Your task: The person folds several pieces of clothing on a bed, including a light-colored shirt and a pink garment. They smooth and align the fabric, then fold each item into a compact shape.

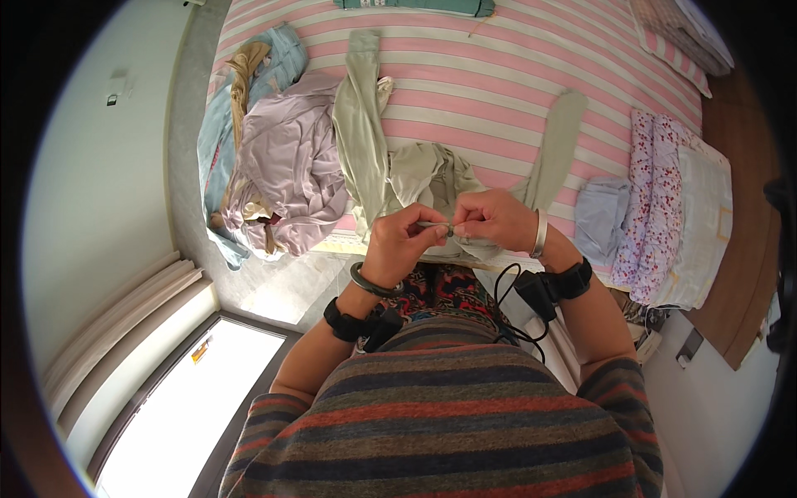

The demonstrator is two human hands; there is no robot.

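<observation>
A pale green long-sleeved garment (361, 134) lies on the near edge of the bed, its two sleeves stretched away from me. My left hand (403, 239) pinches a small edge of its cloth between thumb and index finger. Right beside it, my right hand (497, 218) pinches the same spot, so the fingertips of both hands nearly meet. Between them shows a small dark piece, perhaps a button (450, 231), partly covered by the fingers. The body of the garment is bunched beneath and behind my hands.
Left of the garment, a heap holds a mauve satiny garment (292, 155) and light blue denim (286, 59). To the right lie a folded grey-blue cloth (601, 215) and folded floral bedding (650, 205). The pink-striped bedsheet (473, 99) spreads beyond. A black cable (498, 289) hangs by my right wrist.
</observation>
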